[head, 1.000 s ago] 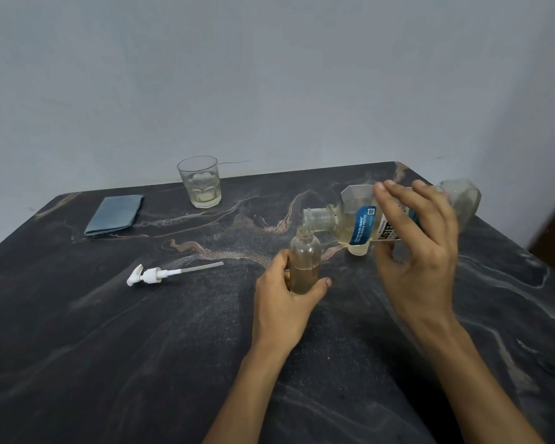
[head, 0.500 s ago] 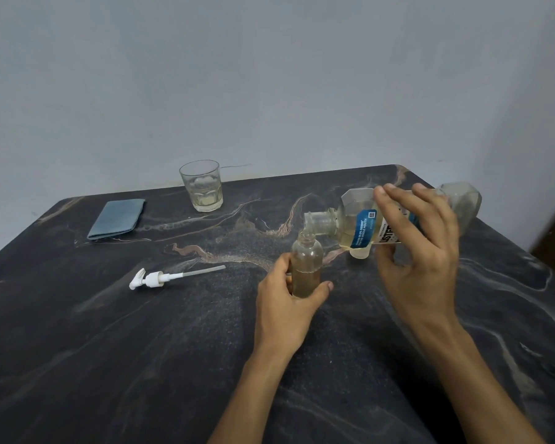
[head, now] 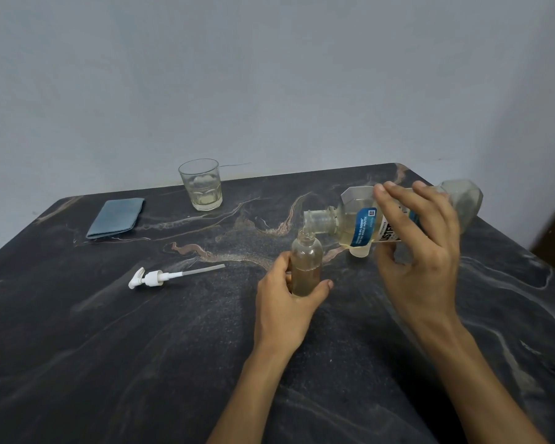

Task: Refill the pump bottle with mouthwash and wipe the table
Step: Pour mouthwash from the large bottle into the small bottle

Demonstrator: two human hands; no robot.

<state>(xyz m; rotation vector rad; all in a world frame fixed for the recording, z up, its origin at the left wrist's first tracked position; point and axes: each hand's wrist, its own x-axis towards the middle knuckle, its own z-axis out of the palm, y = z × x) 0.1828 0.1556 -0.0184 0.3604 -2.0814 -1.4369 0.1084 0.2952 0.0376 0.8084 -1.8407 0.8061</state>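
Observation:
A small clear pump bottle (head: 306, 264) stands upright on the dark marble table (head: 141, 347), uncapped and roughly half full of yellowish liquid. My left hand (head: 285, 302) grips its lower part. My right hand (head: 420, 251) holds a large mouthwash bottle (head: 359, 224) with a blue and white label, tipped on its side. Its open neck rests just over the small bottle's mouth. Pale liquid pools in the lower side of the large bottle.
The white pump head with its tube (head: 164, 276) lies on the table to the left. A folded blue cloth (head: 116, 217) sits at the back left. A drinking glass (head: 201, 184) with a little pale liquid stands near the wall. The table's right edge runs behind my right hand.
The liquid level in the small bottle has risen a little. Both hands and the tipped mouthwash bottle stay almost where they were.

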